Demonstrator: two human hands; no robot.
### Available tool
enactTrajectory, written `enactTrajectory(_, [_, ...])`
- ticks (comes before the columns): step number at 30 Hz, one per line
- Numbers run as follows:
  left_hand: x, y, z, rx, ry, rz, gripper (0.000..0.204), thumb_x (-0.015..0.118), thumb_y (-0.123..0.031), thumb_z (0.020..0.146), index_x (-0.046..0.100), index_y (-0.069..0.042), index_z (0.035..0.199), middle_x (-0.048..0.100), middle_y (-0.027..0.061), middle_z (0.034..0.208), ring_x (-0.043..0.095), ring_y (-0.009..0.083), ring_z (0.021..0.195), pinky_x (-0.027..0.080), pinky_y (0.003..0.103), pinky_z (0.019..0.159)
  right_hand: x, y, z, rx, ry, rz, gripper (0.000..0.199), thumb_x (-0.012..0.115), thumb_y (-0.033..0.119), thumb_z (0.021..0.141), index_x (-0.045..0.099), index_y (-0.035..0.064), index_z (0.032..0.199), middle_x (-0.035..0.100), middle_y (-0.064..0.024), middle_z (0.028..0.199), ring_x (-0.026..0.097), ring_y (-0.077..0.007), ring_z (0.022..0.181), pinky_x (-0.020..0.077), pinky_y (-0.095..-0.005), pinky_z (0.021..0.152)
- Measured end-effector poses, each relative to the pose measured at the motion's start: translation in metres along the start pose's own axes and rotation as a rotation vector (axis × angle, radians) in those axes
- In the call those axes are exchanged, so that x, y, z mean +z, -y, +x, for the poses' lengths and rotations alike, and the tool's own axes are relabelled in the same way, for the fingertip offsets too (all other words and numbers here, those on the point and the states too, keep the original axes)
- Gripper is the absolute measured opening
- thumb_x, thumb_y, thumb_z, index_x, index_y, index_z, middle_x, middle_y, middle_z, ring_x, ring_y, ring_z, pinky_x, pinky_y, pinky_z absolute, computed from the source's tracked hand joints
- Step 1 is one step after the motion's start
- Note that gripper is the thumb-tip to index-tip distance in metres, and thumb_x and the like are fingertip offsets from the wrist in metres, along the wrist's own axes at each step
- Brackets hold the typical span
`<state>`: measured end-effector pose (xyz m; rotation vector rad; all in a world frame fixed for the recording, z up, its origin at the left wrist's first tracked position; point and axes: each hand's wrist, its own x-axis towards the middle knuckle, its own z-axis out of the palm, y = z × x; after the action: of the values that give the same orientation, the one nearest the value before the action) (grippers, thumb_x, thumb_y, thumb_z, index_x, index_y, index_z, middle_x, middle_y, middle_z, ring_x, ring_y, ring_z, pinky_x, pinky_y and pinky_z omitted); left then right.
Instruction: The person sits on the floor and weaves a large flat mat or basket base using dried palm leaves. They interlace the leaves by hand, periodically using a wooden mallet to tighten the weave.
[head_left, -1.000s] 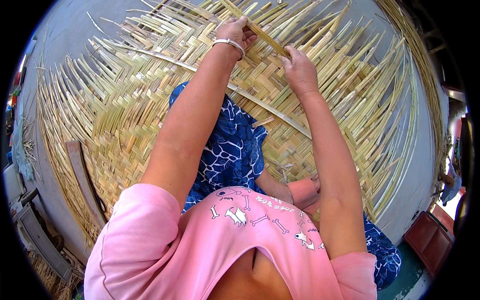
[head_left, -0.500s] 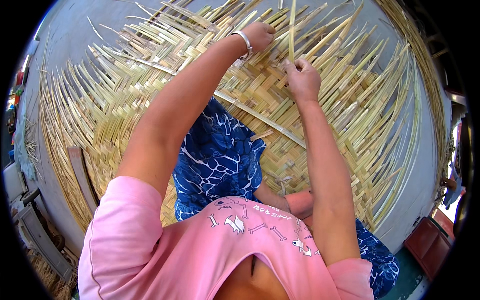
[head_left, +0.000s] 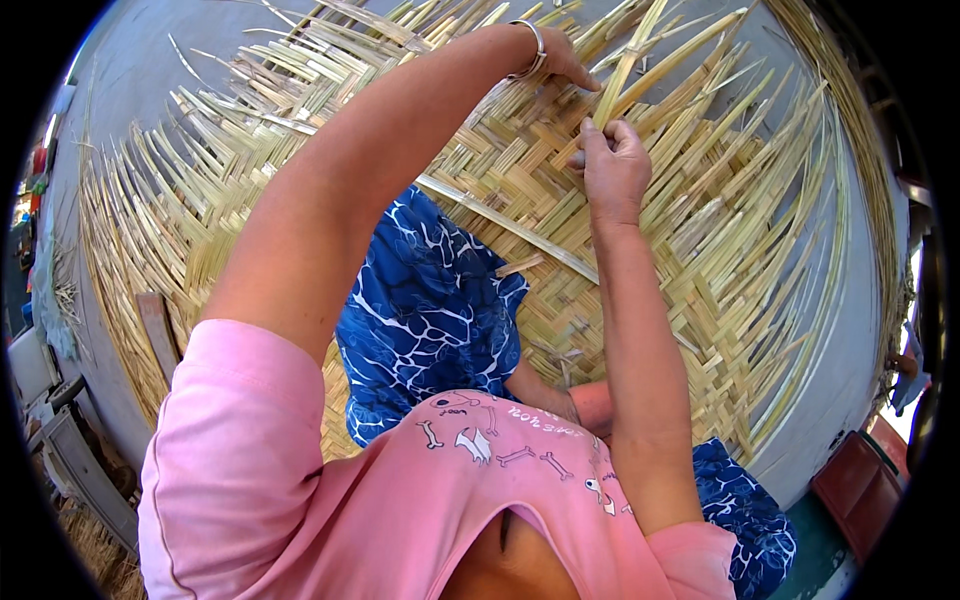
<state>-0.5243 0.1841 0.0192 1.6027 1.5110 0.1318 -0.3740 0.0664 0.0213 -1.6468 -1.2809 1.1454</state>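
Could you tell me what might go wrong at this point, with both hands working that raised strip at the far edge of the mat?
The right hand pinches a raised bamboo strip; bent sharply, it might crack. The left hand presses the woven mat beside it; if it lifts, nearby strips could loosen. The many loose strip ends might cut fingers.

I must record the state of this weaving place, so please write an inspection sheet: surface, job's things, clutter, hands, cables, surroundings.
Surface: grey floor, largely covered by the work.
Job's things: large flat mat of woven pale yellow strips, loose strip ends fanning out at its edges; one long loose strip raised upright.
Clutter: brown flat wooden piece lying at the mat's left edge.
Hands: left hand, with a silver bangle, rests on the weave; right hand pinches the raised strip with its fingers.
Cables: nothing seen.
Surroundings: red box-like object at lower right; grey items at far left, too blurred to tell.
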Motion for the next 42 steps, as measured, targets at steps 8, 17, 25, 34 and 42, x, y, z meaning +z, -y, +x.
enactTrajectory(8, [0.001,0.004,-0.003,0.008,0.021,-0.073,0.057,0.082,-0.043,0.058,0.066,-0.001,0.093,0.064,0.0098,0.079,0.06,0.0188,0.067,0.048,0.033,0.058,0.005,-0.002,0.002,0.073,-0.059,0.146,0.019,0.058,0.016,0.088,0.056,-0.0022,0.084,0.061,-0.0062,0.065,0.062,-0.012,0.053,0.0468,-0.0248,0.047])
enactTrajectory(17, [0.018,0.012,0.0,0.101,-0.099,0.294,0.061,0.079,-0.042,0.057,0.065,0.004,0.095,0.067,0.019,0.089,0.066,0.0293,0.082,0.051,0.036,0.074,0.004,-0.003,-0.001,0.071,-0.036,0.193,0.019,0.058,0.016,0.088,0.055,-0.0026,0.085,0.061,-0.0063,0.069,0.062,-0.0127,0.055,0.0471,-0.0242,0.047])
enactTrajectory(25, [0.023,0.004,-0.001,0.079,-0.131,0.38,0.049,0.075,-0.036,0.053,0.068,0.003,0.083,0.067,0.02,0.084,0.065,0.0319,0.08,0.052,0.037,0.074,0.002,0.002,-0.004,0.076,-0.041,0.191,0.018,0.058,0.016,0.088,0.055,-0.0019,0.085,0.061,-0.0061,0.07,0.062,-0.0123,0.055,0.0469,-0.0241,0.046])
enactTrajectory(34, [0.028,0.0,-0.001,0.056,-0.142,0.426,0.044,0.075,-0.033,0.054,0.069,0.001,0.081,0.067,0.0191,0.081,0.066,0.0309,0.076,0.053,0.037,0.071,0.001,-0.001,-0.005,0.062,-0.041,0.218,0.017,0.058,0.015,0.088,0.055,-0.0021,0.086,0.061,-0.0056,0.069,0.061,-0.0117,0.054,0.0464,-0.0241,0.045])
enactTrajectory(42, [0.015,0.013,-0.014,0.065,0.016,-0.112,0.059,0.078,-0.029,0.06,0.062,0.007,0.104,0.067,0.0171,0.091,0.065,0.0237,0.08,0.051,0.033,0.073,0.004,-0.002,-0.002,0.09,-0.062,0.244,0.017,0.058,0.015,0.088,0.056,-0.0021,0.087,0.06,-0.006,0.069,0.062,-0.013,0.053,0.046,-0.0235,0.045])
